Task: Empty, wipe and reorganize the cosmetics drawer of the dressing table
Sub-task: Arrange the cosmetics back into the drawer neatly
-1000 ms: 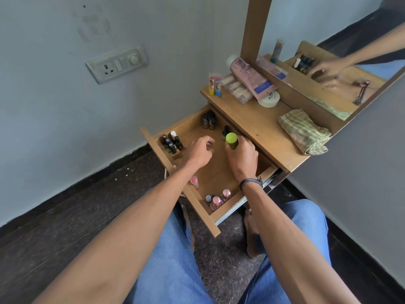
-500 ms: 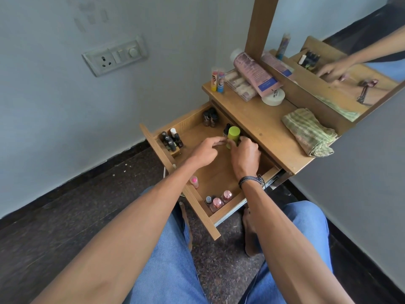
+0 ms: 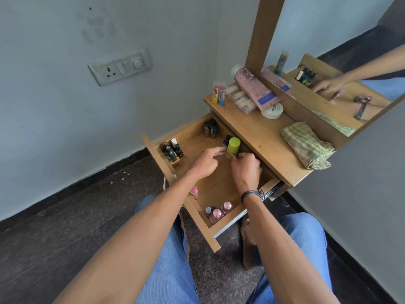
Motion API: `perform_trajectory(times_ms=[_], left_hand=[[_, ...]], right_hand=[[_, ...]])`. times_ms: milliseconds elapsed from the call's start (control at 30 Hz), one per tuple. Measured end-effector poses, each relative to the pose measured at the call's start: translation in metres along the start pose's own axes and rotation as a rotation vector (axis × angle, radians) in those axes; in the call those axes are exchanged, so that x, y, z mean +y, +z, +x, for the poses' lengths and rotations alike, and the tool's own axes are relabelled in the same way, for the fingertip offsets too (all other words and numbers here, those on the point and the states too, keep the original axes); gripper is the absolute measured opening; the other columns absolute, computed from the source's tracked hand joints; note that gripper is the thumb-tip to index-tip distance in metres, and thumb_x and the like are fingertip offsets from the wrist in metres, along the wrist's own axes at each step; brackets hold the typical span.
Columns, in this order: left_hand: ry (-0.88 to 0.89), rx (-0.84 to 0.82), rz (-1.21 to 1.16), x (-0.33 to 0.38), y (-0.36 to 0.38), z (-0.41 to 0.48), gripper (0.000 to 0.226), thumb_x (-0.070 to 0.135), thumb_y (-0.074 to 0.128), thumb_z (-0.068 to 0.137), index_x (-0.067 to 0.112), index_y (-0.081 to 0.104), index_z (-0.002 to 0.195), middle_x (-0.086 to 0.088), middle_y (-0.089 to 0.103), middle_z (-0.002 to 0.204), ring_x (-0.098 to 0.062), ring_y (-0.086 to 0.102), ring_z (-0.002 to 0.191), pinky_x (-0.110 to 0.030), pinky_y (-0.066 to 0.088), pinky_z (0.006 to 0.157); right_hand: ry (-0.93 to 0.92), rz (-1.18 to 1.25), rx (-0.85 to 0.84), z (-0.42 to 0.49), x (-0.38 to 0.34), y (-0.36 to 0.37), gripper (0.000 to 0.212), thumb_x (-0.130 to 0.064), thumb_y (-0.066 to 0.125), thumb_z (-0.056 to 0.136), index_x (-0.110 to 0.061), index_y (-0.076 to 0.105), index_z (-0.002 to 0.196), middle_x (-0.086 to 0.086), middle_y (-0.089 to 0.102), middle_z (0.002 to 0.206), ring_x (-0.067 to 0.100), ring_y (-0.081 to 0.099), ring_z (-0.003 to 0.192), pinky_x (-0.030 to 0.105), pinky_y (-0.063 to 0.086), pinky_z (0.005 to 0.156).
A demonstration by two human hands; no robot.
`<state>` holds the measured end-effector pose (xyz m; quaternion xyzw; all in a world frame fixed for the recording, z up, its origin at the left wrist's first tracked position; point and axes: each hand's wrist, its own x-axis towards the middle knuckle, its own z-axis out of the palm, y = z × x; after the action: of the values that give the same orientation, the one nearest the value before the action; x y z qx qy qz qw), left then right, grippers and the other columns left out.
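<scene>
Drawer [image 3: 203,227] pulled out below the surface [image 3: 252,132]; we see both hands inside it, near the back. Right hand [image 3: 246,170] grasping the lower part of the green bottle [image 3: 233,147], fingers curled round it; bottle upright at the drawer's back, just under the surface's lip. Left hand [image 3: 206,163] beside it, forefinger stretched to the bottle's side, other fingers tucked under; we cannot tell if it holds anything. Small dropper bottle [image 3: 226,140] right behind the green bottle; touching or not, cannot tell.

Dark bottles [image 3: 209,128] clustered in the wall-side back corner; black-capped bottles [image 3: 172,151] standing in a wooden holder [image 3: 175,162] at the wall-side end of the front panel; pink-capped bottles [image 3: 219,211] in the opposite front corner; 1 pink tube [image 3: 194,192] against the front panel, beside the left forearm.

On the surface: 2 balm sticks [image 3: 219,93] upright at the wall end; clear box [image 3: 241,99] next to them; lilac tube [image 3: 254,87] lying over the box; white jar [image 3: 272,110] just beside; folded green striped cloth [image 3: 306,145] at the far end. Black wristband [image 3: 252,194] on the right wrist.
</scene>
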<state>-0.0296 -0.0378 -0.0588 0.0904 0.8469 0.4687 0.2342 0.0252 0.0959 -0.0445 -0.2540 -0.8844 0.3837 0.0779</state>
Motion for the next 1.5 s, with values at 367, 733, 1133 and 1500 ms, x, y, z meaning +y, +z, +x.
perform_trajectory(times_ms=[367, 733, 1133, 1500], left_hand=[[0.125, 0.321, -0.054, 0.023, -0.026, -0.027, 0.038, 0.003, 0.059, 0.096, 0.015, 0.061, 0.131, 0.000, 0.068, 0.115, -0.011, 0.064, 0.099, -0.010, 0.044, 0.077], [0.109, 0.516, -0.337, 0.067, -0.073, -0.005, 0.046, 0.016, 0.071, 0.090, 0.023, 0.058, 0.133, 0.009, 0.063, 0.128, -0.004, 0.060, 0.107, -0.007, 0.040, 0.076], [0.168, 0.512, -0.337, 0.092, -0.094, 0.070, 0.044, 0.012, 0.073, 0.089, 0.016, 0.061, 0.132, 0.003, 0.069, 0.118, -0.005, 0.066, 0.099, -0.012, 0.051, 0.081], [0.204, 0.530, -0.241, 0.089, -0.087, 0.088, 0.018, 0.013, 0.069, 0.091, 0.024, 0.069, 0.106, 0.009, 0.070, 0.103, -0.007, 0.065, 0.094, -0.017, 0.048, 0.076]], right_hand=[[-0.250, 0.113, -0.036, -0.010, -0.021, -0.046, 0.011, -0.023, 0.069, 0.094, -0.019, 0.079, 0.097, -0.009, 0.072, 0.083, 0.001, 0.063, 0.061, 0.013, 0.047, 0.054], [-0.315, 0.309, 0.028, 0.059, -0.082, -0.031, 0.023, -0.017, 0.071, 0.090, -0.013, 0.075, 0.112, -0.003, 0.074, 0.100, 0.007, 0.067, 0.090, 0.027, 0.057, 0.088], [-0.274, 0.459, -0.006, 0.127, -0.100, 0.003, 0.033, -0.019, 0.075, 0.090, -0.014, 0.067, 0.122, -0.004, 0.075, 0.077, 0.008, 0.072, 0.066, 0.034, 0.063, 0.073], [-0.320, 0.381, -0.077, 0.133, -0.098, 0.011, 0.022, -0.020, 0.068, 0.097, -0.024, 0.070, 0.118, -0.005, 0.071, 0.065, 0.005, 0.066, 0.053, 0.031, 0.061, 0.060]])
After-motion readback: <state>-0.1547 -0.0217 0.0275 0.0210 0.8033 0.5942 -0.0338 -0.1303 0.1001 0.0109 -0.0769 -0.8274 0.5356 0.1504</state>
